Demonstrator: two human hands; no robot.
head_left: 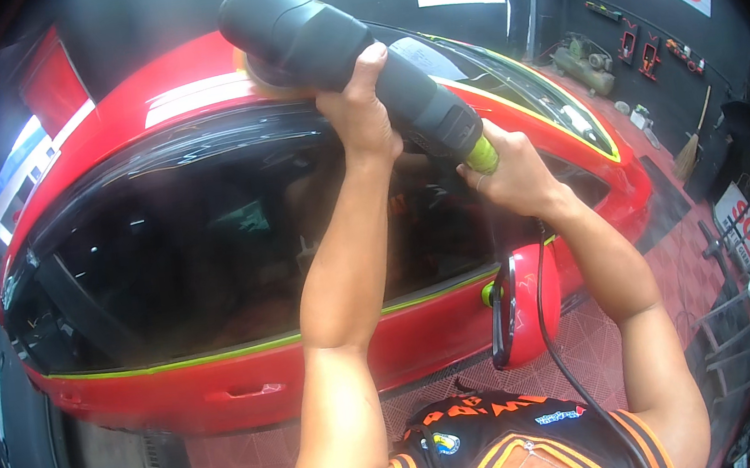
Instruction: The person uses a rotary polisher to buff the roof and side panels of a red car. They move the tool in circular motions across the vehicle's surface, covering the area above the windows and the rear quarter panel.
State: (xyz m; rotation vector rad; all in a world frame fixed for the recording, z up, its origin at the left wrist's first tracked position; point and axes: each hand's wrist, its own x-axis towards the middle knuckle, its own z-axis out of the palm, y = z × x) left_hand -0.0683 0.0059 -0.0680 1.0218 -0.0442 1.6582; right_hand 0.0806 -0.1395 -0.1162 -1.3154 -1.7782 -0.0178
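Note:
A black power polisher (pixel 302 39) lies across the red roof of a car (pixel 114 97), its head toward the upper left. Under that head shows the edge of a yellowish pad (pixel 270 84), which appears to rest on the roof above the side window. My left hand (pixel 361 111) grips the tool's body just behind the head, thumb on top, most fingers hidden beneath. Around the rear end, beside a yellow-green section (pixel 483 155), my right hand (pixel 520 171) is closed. A dark power cord (pixel 543 307) hangs from there past my right shoulder.
Below my arms are the dark side window (pixel 183 256), edged with yellow-green tape (pixel 168 364), and the red side mirror (pixel 532 309). Tiled floor (pixel 604 337) runs alongside. At the right stand a compressor (pixel 582 62), a broom (pixel 691 147) and metal racks (pixel 744 303).

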